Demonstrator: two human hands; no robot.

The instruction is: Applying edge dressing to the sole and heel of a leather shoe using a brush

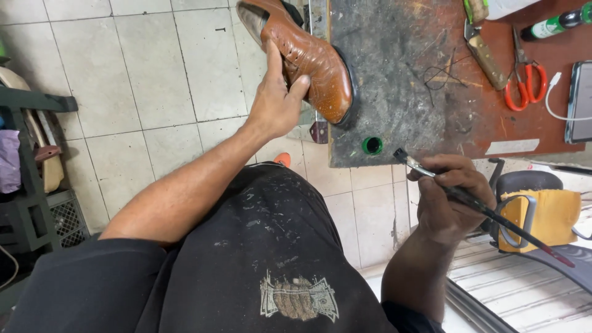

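My left hand point(275, 102) grips a tan brown leather shoe point(308, 58) by its side, holding it tilted with the toe and black sole edge against the edge of the worn workbench point(394, 74). My right hand point(447, 197) holds a thin dark-handled brush point(475, 202), its small black bristle tip pointing up-left near the bench's front edge. A small green-rimmed pot point(372, 145) sits at the bench corner, just left of the brush tip.
On the bench lie red-handled scissors point(524, 80), a wooden-handled knife point(484, 55), a dark bottle point(552, 26), black thread point(441, 77) and a phone with white cable point(581, 102). A chair with yellow padding point(542, 213) stands right. A dark rack point(31, 172) stands left on the tiled floor.
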